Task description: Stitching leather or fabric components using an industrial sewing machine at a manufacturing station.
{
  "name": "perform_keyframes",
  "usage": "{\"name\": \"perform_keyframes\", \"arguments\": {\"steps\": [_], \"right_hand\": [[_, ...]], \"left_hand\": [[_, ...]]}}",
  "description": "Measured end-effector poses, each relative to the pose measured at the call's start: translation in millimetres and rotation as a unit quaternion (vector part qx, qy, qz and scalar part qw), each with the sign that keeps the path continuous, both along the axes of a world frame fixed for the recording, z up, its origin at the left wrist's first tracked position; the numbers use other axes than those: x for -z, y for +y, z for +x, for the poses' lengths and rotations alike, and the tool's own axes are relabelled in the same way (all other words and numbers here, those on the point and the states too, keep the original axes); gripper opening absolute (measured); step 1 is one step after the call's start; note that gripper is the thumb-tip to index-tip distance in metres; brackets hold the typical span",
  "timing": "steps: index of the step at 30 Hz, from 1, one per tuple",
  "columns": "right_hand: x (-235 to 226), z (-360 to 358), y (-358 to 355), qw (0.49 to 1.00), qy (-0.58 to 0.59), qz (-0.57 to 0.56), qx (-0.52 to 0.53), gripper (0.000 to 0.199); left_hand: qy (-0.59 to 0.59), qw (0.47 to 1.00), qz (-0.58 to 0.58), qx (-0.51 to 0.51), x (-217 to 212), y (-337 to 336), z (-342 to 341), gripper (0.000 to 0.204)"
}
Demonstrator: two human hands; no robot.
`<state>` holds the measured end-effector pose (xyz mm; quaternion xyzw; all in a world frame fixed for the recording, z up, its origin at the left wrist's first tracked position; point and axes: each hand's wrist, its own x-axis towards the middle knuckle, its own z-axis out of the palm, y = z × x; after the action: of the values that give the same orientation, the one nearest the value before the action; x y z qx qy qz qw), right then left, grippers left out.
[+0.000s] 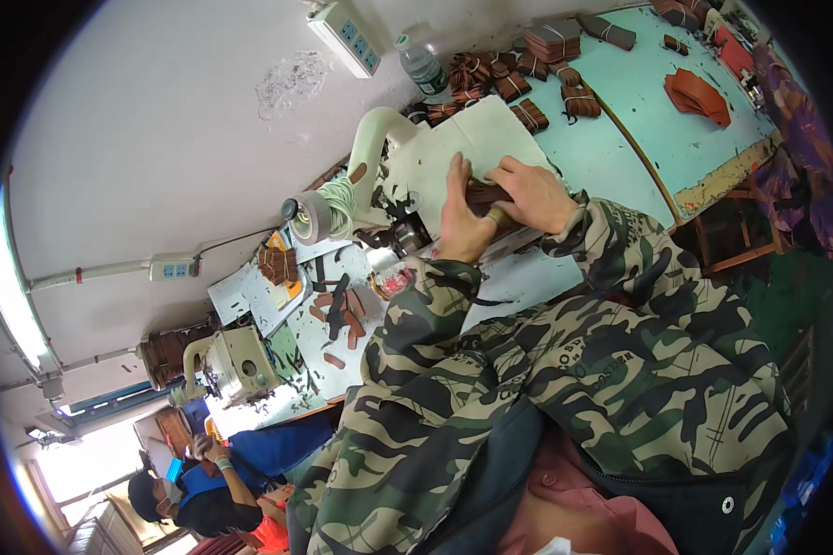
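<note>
A small stack of dark brown leather pieces [484,195] lies between my hands over the pale flat bed [477,139] of a cream machine [377,148]. My left hand [465,218] presses on the left end, its long fingers stretched and the thumb toward the stack. From the right, my right hand [535,195] curves its fingers over the other end. Their palms hide part of the stack. Left of my left hand is the machine's dark round head [405,233], with black scraps around it.
Bundled brown leather pieces [553,42] and a plastic bottle [422,67] stand along the wall. An orange-brown leather piece [699,96] lies on the right table. Loose brown strips [344,313] are scattered left. Another person [213,495] sits beyond a second machine [239,364].
</note>
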<state>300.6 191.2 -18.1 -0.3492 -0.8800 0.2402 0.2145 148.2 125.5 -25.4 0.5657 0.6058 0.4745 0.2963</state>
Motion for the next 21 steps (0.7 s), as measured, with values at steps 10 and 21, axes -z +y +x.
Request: {"name": "perform_keyframes", "arguments": {"steps": [10, 21], "right_hand": [[-3, -73, -118, 0.995, 0.028, -0.058, -0.071, 0.02], [27, -266, -167, 0.963, -0.123, 0.216, -0.102, 0.022]], "left_hand": [[-0.085, 0.973, -0.101, -0.189, -21, -118, -138, 0.022], [0.295, 0.954, 0.058, -0.02, 31, -28, -306, 0.037]]}}
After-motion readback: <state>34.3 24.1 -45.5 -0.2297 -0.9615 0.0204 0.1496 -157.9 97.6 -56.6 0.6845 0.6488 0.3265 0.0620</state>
